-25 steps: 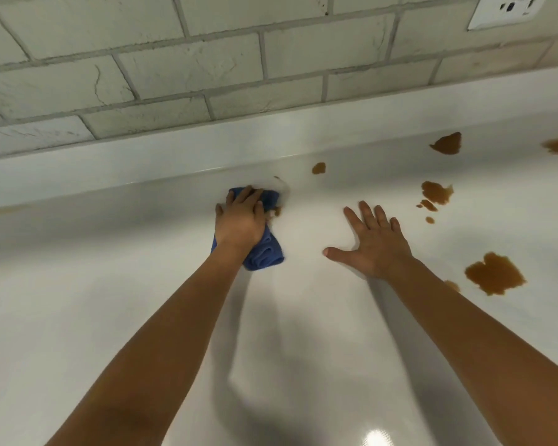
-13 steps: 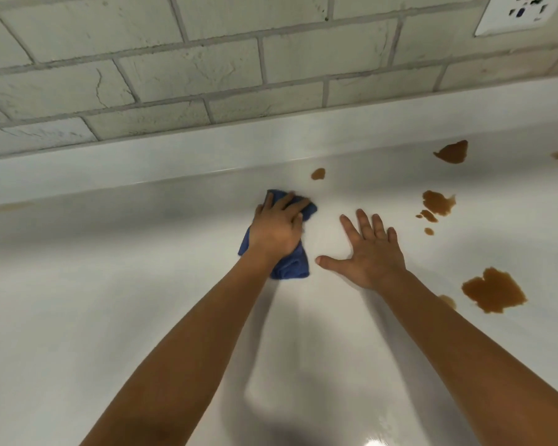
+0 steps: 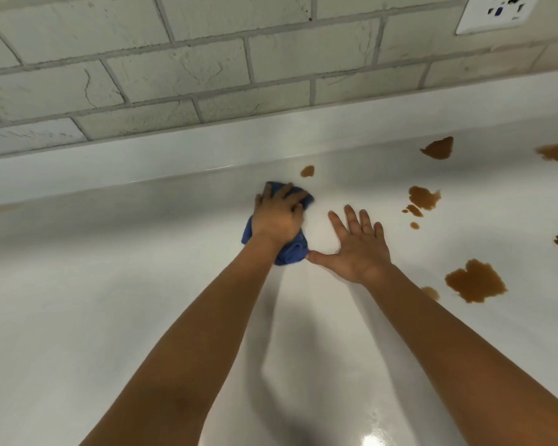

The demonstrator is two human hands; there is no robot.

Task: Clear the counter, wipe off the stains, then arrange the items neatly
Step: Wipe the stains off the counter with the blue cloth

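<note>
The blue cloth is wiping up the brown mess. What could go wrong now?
The blue cloth under the left hand is bunched small, so it might smear the little stain instead of lifting it. The right hand lies flat close to the brown spots and could slide into them. The big puddle may need a cleaner cloth.

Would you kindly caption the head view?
Left hand presses cloth on counter; right hand flat beside stains.

Backsplash: pale grey brick-pattern wall tiles, grout lines slightly darker. White wall socket plate at the upper right of the tiling, cut off by the frame edge; several dark openings visible.
</note>
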